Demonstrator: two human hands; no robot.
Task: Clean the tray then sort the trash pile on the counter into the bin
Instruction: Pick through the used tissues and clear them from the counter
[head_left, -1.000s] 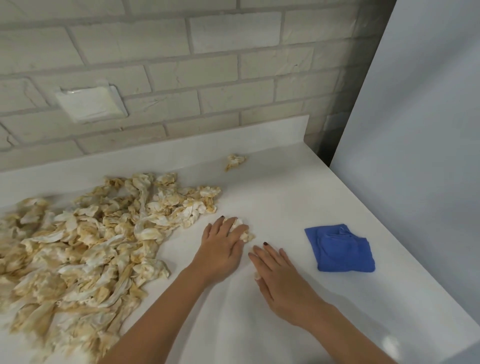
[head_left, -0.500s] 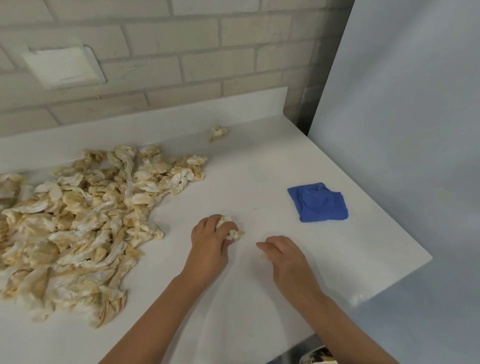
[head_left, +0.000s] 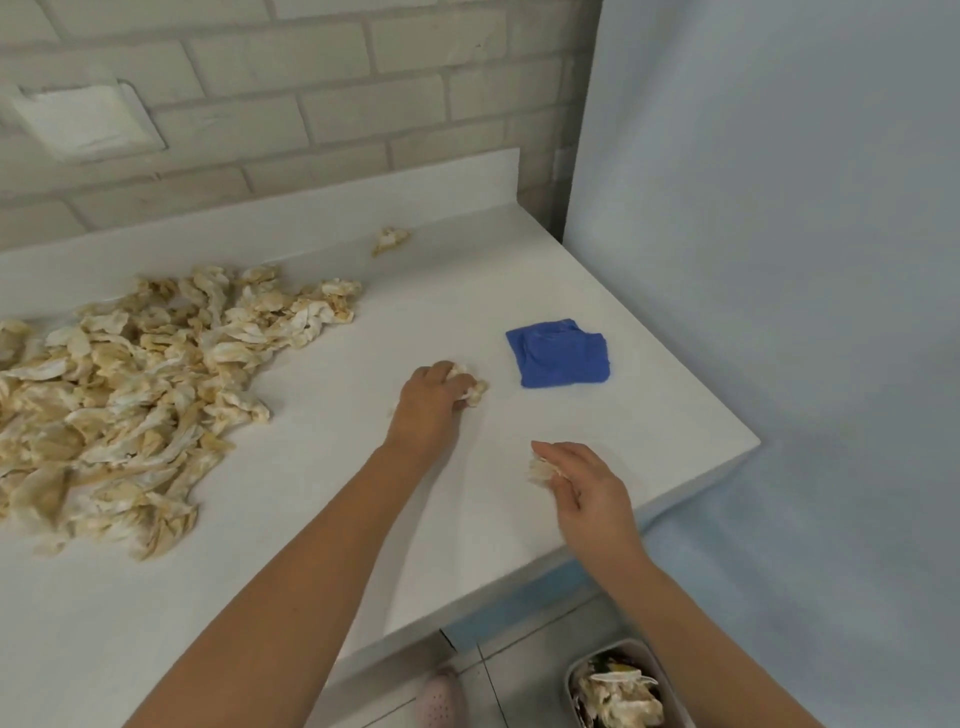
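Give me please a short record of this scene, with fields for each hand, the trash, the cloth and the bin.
left hand: grips a crumpled scrap on the counter
right hand: pinches a second scrap near the counter's front edge
trash pile: large, on the counter's left part
stray scrap: alone, close to the backsplash
blue cloth: folded, on the counter, right of the left hand
bin: on the floor below the counter's edge, scraps inside
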